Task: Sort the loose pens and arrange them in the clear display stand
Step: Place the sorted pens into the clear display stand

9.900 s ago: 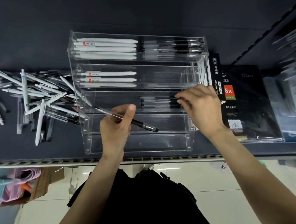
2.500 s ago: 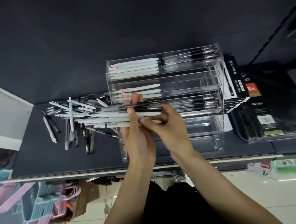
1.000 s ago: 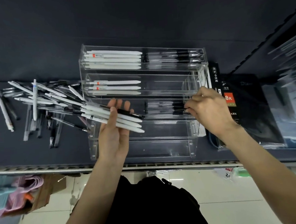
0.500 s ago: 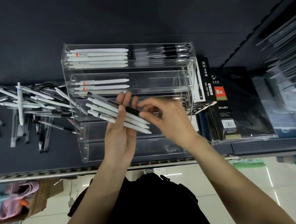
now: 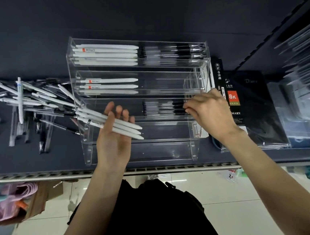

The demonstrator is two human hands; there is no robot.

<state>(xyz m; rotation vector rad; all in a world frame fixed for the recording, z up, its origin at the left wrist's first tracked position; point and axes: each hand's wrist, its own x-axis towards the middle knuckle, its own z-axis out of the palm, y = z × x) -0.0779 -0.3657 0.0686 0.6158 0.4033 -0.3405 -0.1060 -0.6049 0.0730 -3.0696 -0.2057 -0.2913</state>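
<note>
Left hand: your left hand (image 5: 114, 140) lies palm up, fingers nearly straight, carrying three white pens (image 5: 113, 124).
Right hand: your right hand (image 5: 209, 112) pinches black-grip pens (image 5: 168, 107) in the clear display stand (image 5: 88, 142), third tier.
Loose pens: the pile (image 5: 28, 108) lies left of the stand on the dark shelf (image 5: 6, 160).
</note>
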